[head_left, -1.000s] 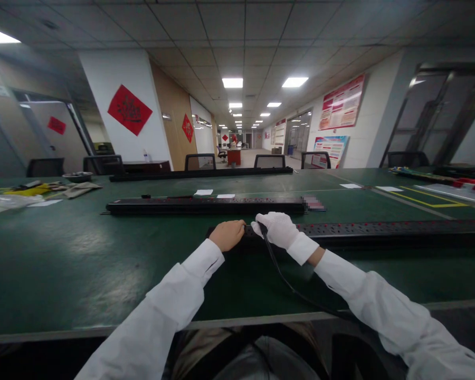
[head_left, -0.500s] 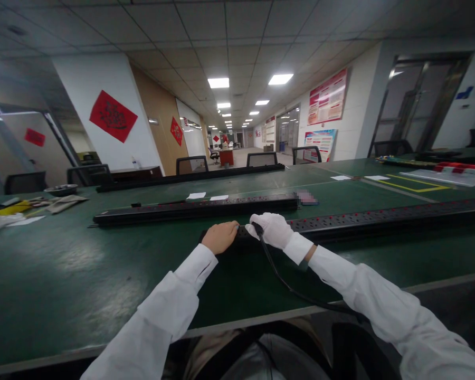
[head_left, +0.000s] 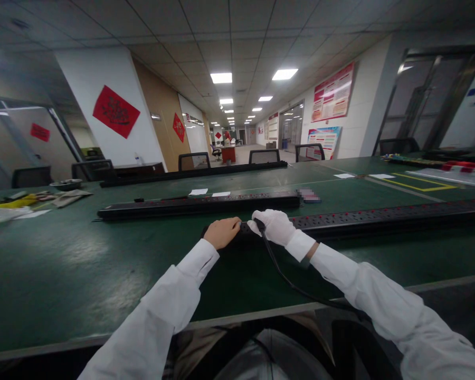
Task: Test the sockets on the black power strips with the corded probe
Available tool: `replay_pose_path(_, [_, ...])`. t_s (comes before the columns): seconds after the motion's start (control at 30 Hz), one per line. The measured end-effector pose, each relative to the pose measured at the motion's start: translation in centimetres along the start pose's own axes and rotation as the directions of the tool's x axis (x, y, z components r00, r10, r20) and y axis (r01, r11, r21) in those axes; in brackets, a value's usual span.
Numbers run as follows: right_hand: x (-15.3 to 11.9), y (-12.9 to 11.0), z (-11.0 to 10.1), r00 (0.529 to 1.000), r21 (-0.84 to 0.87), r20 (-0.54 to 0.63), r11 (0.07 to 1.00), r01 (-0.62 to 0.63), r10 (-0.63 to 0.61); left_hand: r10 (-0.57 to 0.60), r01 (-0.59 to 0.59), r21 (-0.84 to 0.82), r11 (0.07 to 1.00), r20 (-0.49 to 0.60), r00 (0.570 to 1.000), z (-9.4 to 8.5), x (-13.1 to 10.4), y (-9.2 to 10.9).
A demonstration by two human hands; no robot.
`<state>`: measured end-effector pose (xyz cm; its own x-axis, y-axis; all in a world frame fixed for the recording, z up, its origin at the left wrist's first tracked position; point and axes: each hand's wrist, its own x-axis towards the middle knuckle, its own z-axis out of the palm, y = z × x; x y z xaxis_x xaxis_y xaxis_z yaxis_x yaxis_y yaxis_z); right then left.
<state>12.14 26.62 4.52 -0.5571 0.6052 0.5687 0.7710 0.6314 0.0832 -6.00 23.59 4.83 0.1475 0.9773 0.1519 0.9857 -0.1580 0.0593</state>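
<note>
A long black power strip (head_left: 360, 219) with rows of sockets and red spots along its top lies across the green table. My bare left hand (head_left: 222, 232) is closed over its left end, thumb toward the top face. Just to the right, my right hand (head_left: 276, 227), in a white glove, grips the black end of a power cord (head_left: 276, 266) close above the strip. The cord hangs from the glove and curves down right over the table's front edge. The gloved fingers cover the very tip of the cord's end, so whether it sits in a socket cannot be seen.
Behind my hands lies a second black power strip (head_left: 198, 205), with a third long black bar (head_left: 198, 173) farther back. Paper slips (head_left: 198, 192) rest near them. Bags and cloth (head_left: 71, 198) are at the left, red-and-white items (head_left: 469, 168) at the right. Chairs (head_left: 264, 156) line the far side.
The view has shifted slightly, so the scene sits a little higher and farther right. Both hands keep nearly the same place and grip on the strip and cord.
</note>
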Motion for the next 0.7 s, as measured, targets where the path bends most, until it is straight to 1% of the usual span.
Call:
replay_pose_path(0.17, [-0.01, -0.07, -0.19, 1.000, 0.005, 0.010, 1.000, -0.002, 0.002, 0.000, 0.000, 0.003, 1.000, 0.008, 1.000, -0.06, -0.02, 0.10])
replay_pose_path(0.37, [-0.07, -0.01, -0.17, 1.000, 0.009, 0.005, 1.000, -0.001, 0.001, 0.020, -0.020, -0.003, 1.000, -0.016, 1.000, 0.46, 0.11, -0.37])
replay_pose_path(0.47, [-0.09, 0.03, -0.01, 1.000, 0.005, -0.007, 1.000, 0.004, -0.004, 0.012, -0.012, -0.011, 1.000, -0.010, 1.000, 0.57, 0.15, -0.49])
replay_pose_path(0.7, [-0.17, 0.04, 0.12, 1.000, -0.015, -0.027, 1.000, 0.004, -0.005, -0.002, 0.003, -0.027, 1.000, 0.008, 1.000, 0.29, 0.19, -0.51])
